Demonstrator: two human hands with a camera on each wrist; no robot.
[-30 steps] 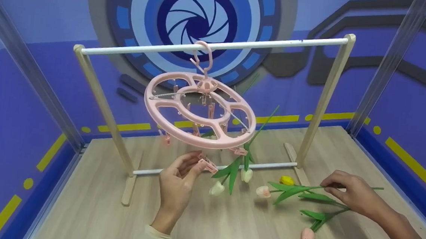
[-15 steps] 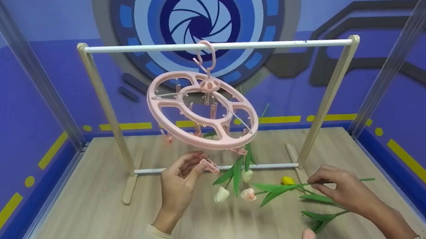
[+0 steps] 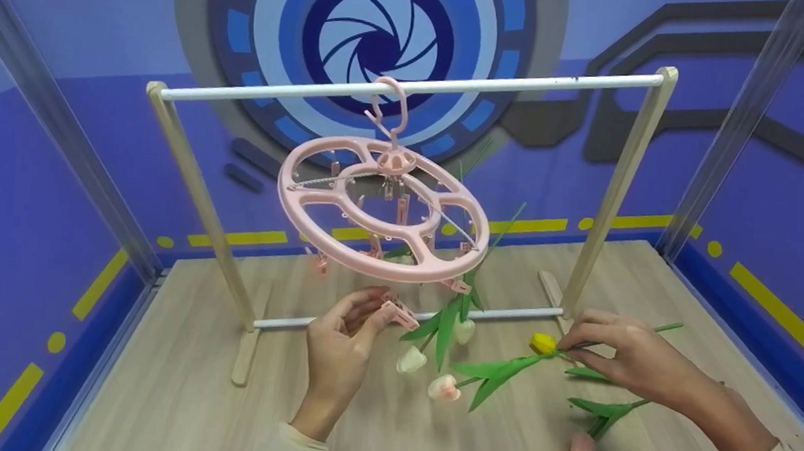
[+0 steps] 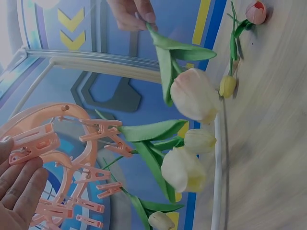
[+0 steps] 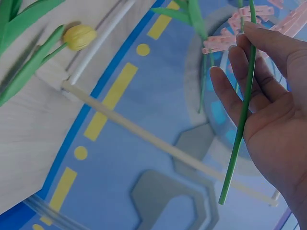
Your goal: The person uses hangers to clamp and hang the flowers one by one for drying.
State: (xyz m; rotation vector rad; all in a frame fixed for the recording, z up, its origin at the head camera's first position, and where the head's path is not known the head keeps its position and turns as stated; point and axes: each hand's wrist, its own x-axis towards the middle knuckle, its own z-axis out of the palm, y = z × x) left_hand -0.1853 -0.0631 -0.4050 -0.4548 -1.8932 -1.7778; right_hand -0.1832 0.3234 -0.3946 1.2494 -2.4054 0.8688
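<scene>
Fingers of the left hand (image 3: 338,348) pinch a pink clothespin (image 3: 403,315) below the near rim of the round clip hanger (image 3: 364,260); whether its jaws are spread I cannot tell. The right hand (image 3: 630,355) grips the thin green stem (image 5: 246,103) of a pale pink tulip (image 3: 445,388), held above the table, bloom toward the left hand. So slight a pinch could let the stem roll, turning the leaves aside. Two white tulips (image 3: 412,360) (image 3: 464,331) hang close to that bloom, so leaves might tangle and tug one loose. The hanger tilts and simply hooks over the white rail (image 3: 525,85); pulling on the clothespin would probably swing it. Further down, a yellow tulip (image 3: 543,343) lies near the right fingertips and might be nudged; a pink tulip (image 3: 581,450) lies farther off.
</scene>
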